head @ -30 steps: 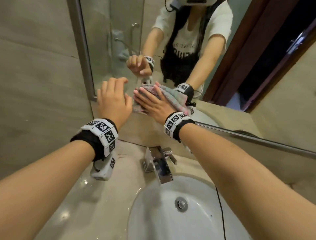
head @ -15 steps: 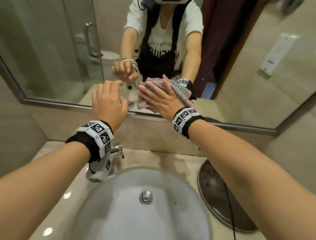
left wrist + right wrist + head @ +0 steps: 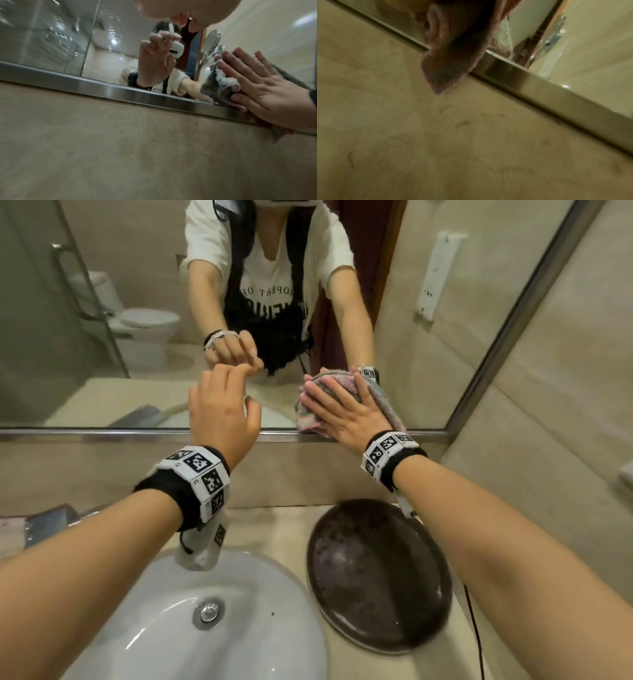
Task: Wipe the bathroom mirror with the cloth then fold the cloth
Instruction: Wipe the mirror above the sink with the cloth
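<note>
Head view shows the right hand [image 3: 346,414] flat, fingers straight and spread, pressing the cloth [image 3: 371,392] against the mirror [image 3: 445,337] at its lower right, just above the metal frame [image 3: 102,433]; most of the cloth is hidden beneath the palm. Left hand [image 3: 221,409] hovers near the glass, its grip loose and holding nothing; whether its fingertips touch is unclear. Right wrist view is blurred, showing only a hanging cloth corner; the sink [image 3: 239,594] on the tabletop [image 3: 274,529] is cut off.
</note>
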Motion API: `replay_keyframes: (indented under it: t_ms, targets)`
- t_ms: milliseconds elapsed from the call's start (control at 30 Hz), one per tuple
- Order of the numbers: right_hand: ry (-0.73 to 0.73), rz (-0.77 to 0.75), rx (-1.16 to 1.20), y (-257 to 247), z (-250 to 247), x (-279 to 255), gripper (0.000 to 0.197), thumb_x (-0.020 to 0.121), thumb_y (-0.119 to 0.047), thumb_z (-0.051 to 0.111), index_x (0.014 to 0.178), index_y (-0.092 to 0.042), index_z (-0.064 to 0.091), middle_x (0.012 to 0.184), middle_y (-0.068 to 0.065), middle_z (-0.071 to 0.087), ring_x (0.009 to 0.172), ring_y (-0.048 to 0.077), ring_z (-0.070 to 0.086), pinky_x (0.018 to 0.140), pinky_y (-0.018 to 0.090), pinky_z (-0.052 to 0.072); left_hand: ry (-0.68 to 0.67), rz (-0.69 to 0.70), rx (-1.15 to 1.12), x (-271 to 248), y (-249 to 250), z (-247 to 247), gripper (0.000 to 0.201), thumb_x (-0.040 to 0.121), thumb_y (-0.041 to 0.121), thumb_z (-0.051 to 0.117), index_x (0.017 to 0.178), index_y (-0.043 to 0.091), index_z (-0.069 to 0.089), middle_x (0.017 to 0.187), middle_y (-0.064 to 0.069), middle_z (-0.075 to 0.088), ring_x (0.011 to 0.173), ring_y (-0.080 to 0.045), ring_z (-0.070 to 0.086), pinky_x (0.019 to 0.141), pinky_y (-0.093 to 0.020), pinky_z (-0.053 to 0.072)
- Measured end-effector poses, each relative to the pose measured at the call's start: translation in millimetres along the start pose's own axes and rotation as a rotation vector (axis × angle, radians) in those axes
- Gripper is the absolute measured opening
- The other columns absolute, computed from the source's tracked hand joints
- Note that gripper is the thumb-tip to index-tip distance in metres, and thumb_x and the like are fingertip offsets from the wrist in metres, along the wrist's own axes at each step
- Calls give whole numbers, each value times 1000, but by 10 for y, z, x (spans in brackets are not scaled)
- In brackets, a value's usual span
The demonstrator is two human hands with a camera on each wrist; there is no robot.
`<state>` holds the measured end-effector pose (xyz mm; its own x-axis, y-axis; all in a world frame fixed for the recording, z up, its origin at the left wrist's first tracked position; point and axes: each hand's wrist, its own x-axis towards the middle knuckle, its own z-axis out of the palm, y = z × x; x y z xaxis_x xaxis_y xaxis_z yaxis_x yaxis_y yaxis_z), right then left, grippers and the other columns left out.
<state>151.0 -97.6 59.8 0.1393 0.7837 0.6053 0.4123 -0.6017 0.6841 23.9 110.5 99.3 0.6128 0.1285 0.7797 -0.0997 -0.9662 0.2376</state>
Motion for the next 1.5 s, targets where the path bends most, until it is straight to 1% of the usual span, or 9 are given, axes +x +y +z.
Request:
replay_keyframes:
  t_ms: [200,400,733,833,967,1133,1367,1433,1500]
  targets:
    - [14,383,52,316,153,-681,60,99,-47,13,147,-22,-12,152,-3,-30,141,20,-27,112,50,-15,12,71,-28,-5,360,241,38,74,15,48,110,6,55,100,-16,57,87,-30,47,70,-39,37]
    - [-24,704,167,420,214,-933,64,97,-51,12,144,-24,-21,149,-5,-35,140,18,-30,114,45,-16,0,99,-20,-12,576,360,37,75,14,48,110,5,55,99,-16,57,86,-32,49,70,-39,37]
    - [-147,802,221,343,135,-878,66,97,-52,4,142,-13,-26,147,9,-38,137,28,-33,112,54,-7,10,49,3,5,369,63,37,75,16,47,109,6,55,99,-14,57,87,-29,48,72,-39,37]
    - [-145,811,227,272,65,-662,67,97,-49,4,143,-8,-22,152,23,-19,137,32,-32,111,55,-8,17,31,26,11,158,-120,38,74,17,45,109,7,55,98,-14,57,86,-32,50,71,-39,37]
    - [-77,728,213,40,-56,-14,67,97,-48,4,145,-6,-17,150,18,-29,139,36,-26,110,55,-15,48,4,56,7,-147,-378,38,73,17,45,109,9,53,97,-13,57,85,-31,49,69,-38,36]
    - [-32,756,242,-369,-320,889,65,97,-47,5,141,-2,20,145,23,37,133,44,34,109,61,6,80,-34,91,32,-527,-728,39,73,15,46,109,6,56,97,-13,58,85,-32,51,69,-39,36]
    - [51,821,252,-697,-501,1688,61,98,-47,7,139,-5,26,143,18,43,133,39,37,110,57,2,117,-51,122,63,-945,-1147,37,73,13,48,108,6,57,97,-13,58,84,-32,51,69,-40,36]
    - [70,743,273,-696,-510,1735,62,99,-47,7,143,-6,19,151,20,26,139,39,24,111,56,-5,119,-47,134,74,-1014,-1211,36,74,13,48,108,6,57,96,-13,58,84,-32,51,70,-39,36]
    - [22,395,283,-687,-441,1687,62,99,-45,14,149,-10,0,157,14,-9,144,33,-7,111,53,-17,118,-51,138,81,-1053,-1238,36,74,13,48,108,7,57,96,-13,58,84,-31,50,70,-39,35]
